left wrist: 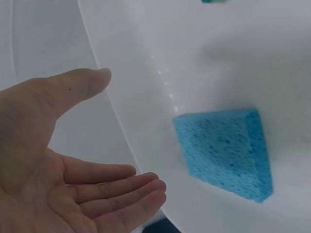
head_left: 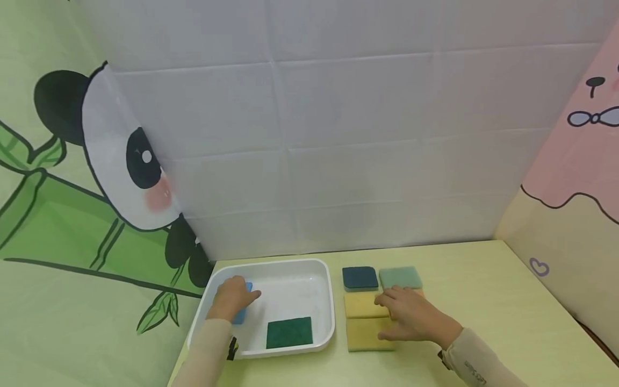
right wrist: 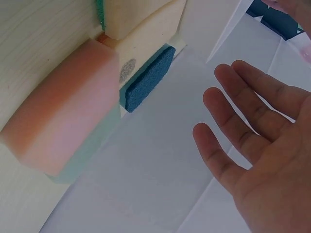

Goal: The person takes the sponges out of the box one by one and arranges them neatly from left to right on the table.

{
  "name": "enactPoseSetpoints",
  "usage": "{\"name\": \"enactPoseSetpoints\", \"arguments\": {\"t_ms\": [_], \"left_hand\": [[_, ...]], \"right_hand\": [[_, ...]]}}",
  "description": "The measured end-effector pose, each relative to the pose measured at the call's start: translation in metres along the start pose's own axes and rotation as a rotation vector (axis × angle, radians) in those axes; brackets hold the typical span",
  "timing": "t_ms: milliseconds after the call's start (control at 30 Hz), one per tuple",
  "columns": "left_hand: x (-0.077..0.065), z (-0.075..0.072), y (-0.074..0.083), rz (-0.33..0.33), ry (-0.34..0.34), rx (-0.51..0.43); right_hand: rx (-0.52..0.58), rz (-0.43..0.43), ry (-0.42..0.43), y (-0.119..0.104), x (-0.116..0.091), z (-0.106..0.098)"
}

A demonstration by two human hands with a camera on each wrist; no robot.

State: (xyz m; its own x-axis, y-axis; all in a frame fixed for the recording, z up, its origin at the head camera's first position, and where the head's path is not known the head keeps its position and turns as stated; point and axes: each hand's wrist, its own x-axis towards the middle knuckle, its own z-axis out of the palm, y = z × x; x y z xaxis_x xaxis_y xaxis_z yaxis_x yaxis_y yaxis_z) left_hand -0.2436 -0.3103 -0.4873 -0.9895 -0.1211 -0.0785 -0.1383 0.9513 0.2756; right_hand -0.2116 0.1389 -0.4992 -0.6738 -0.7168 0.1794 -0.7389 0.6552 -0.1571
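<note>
My left hand [head_left: 232, 298] hovers over the left side of a white tray [head_left: 323, 269], fingers extended and nothing in them. Below it a light blue sponge [left wrist: 218, 150] lies in the tray, partly hidden by the hand in the head view. A dark green scouring pad [head_left: 290, 333] lies at the tray's front. Over several sponges right of the tray is my right hand [head_left: 413, 314], its fingers spread and holding nothing. Around it are two yellow sponges [head_left: 362, 336], a dark blue sponge [head_left: 360, 277], a pale green sponge [head_left: 400, 277] and an orange sponge [right wrist: 63, 107], mostly covered in the head view.
The pale wooden table [head_left: 488, 306] extends right of the sponges. A white cloth wall [head_left: 358, 177] stands along its back edge. Printed side walls with a panda [head_left: 116, 172] on the left and a pink figure [head_left: 575, 166] on the right flank the table.
</note>
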Motion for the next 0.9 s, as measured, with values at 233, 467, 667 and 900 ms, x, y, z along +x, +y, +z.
{"name": "enactPoseSetpoints", "arguments": {"t_ms": [233, 467, 667, 900], "left_hand": [[0.009, 0.005, -0.023, -0.045, -0.044, -0.044], [0.018, 0.008, -0.034, -0.071, -0.098, -0.036], [0.020, 0.013, -0.039, -0.067, -0.108, -0.013], [0.020, 0.020, -0.042, -0.065, -0.098, -0.031]], "right_hand": [[0.003, -0.024, 0.031, 0.002, -0.002, 0.002], [0.005, -0.041, 0.052, 0.002, -0.003, 0.004], [0.021, -0.003, 0.005, 0.004, -0.004, 0.004], [0.014, -0.006, 0.018, 0.006, -0.007, 0.004]]}}
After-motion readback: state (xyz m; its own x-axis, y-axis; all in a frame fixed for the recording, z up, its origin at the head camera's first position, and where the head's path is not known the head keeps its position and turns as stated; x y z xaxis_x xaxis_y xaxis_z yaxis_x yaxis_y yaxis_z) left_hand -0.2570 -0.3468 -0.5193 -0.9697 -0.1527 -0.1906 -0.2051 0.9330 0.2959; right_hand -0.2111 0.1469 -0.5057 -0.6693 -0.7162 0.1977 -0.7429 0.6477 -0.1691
